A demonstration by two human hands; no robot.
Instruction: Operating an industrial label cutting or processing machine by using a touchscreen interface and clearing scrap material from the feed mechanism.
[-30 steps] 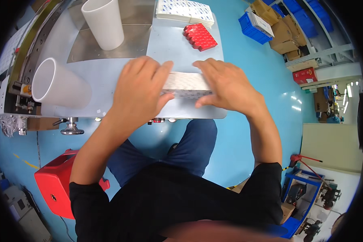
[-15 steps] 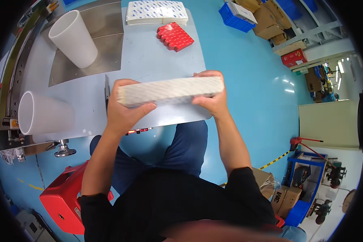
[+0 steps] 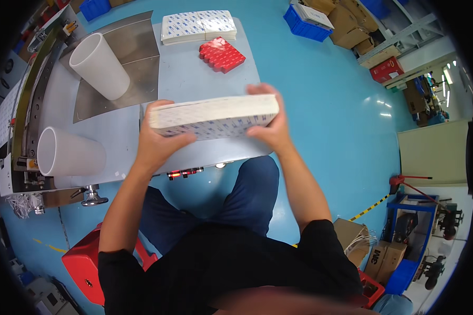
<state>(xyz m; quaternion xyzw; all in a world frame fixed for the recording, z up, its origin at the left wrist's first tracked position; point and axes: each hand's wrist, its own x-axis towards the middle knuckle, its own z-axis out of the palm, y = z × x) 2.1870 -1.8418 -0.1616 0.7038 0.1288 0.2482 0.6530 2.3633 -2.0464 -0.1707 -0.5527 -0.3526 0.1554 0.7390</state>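
Both hands hold a thick white stack of sheets (image 3: 214,117) with small blue marks, lifted edge-on above the grey metal table (image 3: 178,79). My left hand (image 3: 160,142) grips its left end from below. My right hand (image 3: 268,128) clasps its right end, fingers over the far side. A second stack of the same sheets (image 3: 197,26) lies flat at the far edge of the table, with a pile of small red boxes (image 3: 222,54) just in front of it.
Two white plastic cups lie on the table's left side, one far (image 3: 100,65) and one near (image 3: 68,154). A machine rail (image 3: 29,94) runs along the left edge. A red stool (image 3: 86,265) stands under me; blue bins and cardboard boxes (image 3: 347,26) sit on the blue floor.
The stack lay on the table under both hands a second ago. It has been lifted and turned on edge, and is now held slightly higher and nearer to me.
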